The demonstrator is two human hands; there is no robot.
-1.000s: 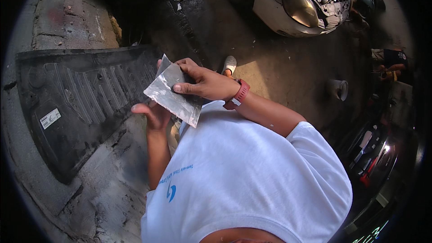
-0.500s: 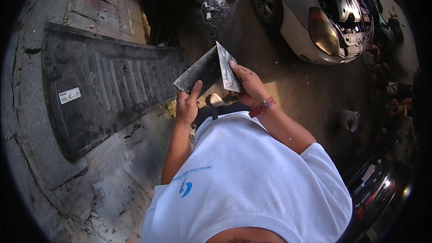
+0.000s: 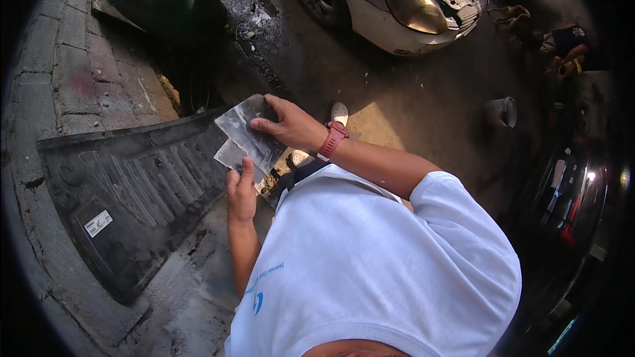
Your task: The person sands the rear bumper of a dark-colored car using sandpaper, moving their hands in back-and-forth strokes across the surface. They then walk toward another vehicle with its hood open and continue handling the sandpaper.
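Observation:
My left hand (image 3: 242, 199) is closed on a thin flat rectangular plate (image 3: 229, 155), thumb on top of it. Its pale, smeared corner sticks out below a second plate. That second one, a grey rectangular plate (image 3: 241, 121) with whitish smears, is gripped by my right hand (image 3: 288, 125), thumb on its face and fingers behind. The two plates overlap in front of my body, the right-hand one on top. Whether they touch, I cannot tell. Beyond and below them lies a black ribbed plastic panel (image 3: 149, 182) with a white label.
The panel rests on a concrete block ledge (image 3: 86, 92) at left. A green bin (image 3: 165, 3) stands at the far left. Ahead is a silver car (image 3: 370, 16) with exposed engine parts. A pail (image 3: 501, 112) is on the floor at right, and a person (image 3: 565, 46) is beyond.
The plates stood apart in a V; now the right-hand one lies across the left-hand one, its face turned up. Both hands sit further left and lower in the picture, whose view has shifted.

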